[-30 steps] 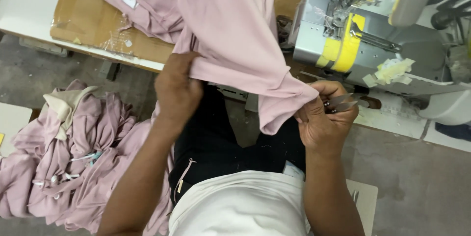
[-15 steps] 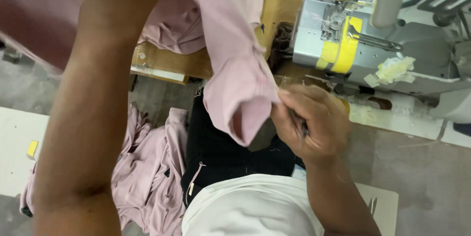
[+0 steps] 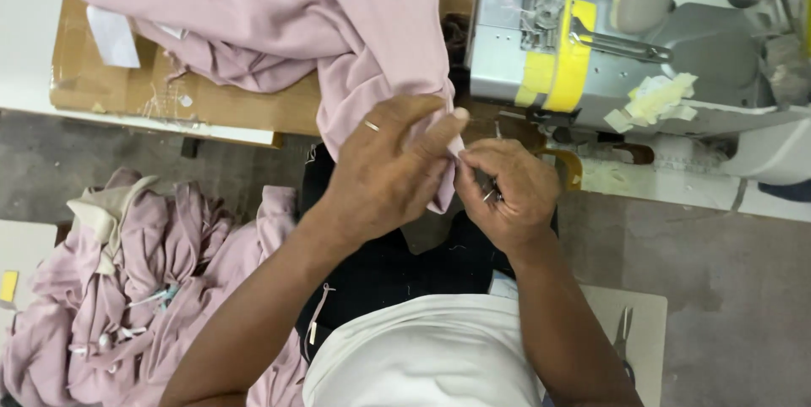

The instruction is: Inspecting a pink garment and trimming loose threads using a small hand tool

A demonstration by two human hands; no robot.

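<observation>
At the centre of the frame the left hand [image 3: 384, 174] is closed on the hanging edge of a pink garment [image 3: 338, 27], thumb and fingers pinching the fabric where it drops off the front of the wooden tabletop [image 3: 228, 103]. The rest of that garment lies bunched across the upper left and upper middle of the frame, on the tabletop.

Just right of centre, the right hand [image 3: 507, 196] is curled tight around a small metal tool, probably thread snips [image 3: 488, 194], with only a glint of metal showing between the fingers. Its tip sits right against the pinched fabric edge, touching the left hand's fingertips.

The grey sewing machine [image 3: 608, 60], marked with a yellow band, fills the upper right; the garment is not under its needle area, so the stitching on this piece looks finished and the work in hand seems to be trimming at the edge. Whether any loose thread remains cannot be told at this size.

In the lower left of the frame a heap of pink garments [image 3: 127, 289] with some beige pieces lies on the floor beside the person's lap; whether they are finished or waiting cannot be told. 1 pair of scissors [image 3: 623, 335] rests on a pale board in the lower right.
</observation>
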